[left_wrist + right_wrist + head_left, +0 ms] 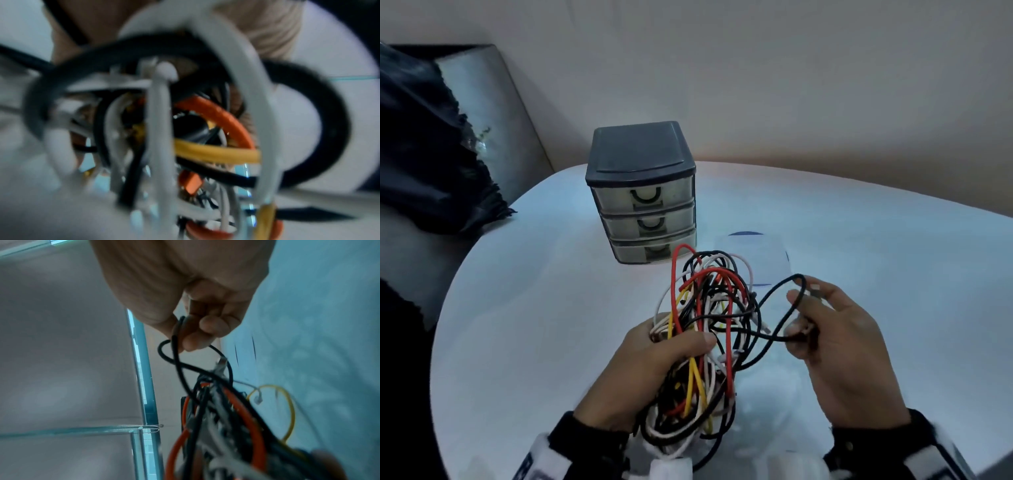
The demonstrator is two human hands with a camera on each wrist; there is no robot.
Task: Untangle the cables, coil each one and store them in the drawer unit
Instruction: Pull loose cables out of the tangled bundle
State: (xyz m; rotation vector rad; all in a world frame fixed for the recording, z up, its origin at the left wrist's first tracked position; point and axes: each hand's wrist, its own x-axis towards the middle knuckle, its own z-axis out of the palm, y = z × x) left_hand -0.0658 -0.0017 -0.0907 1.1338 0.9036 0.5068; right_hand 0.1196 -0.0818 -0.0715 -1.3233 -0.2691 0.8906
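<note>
Drawer unit is stood near the bench far edge, three drawers closed, contents obscured. Cable tangle, long axis near-to-far, is gripped by left hand; black cable is pinched by right hand.

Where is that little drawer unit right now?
In the head view the drawer unit stands on the white table, left of centre and just beyond the cable tangle, with all three drawers closed.
</note>
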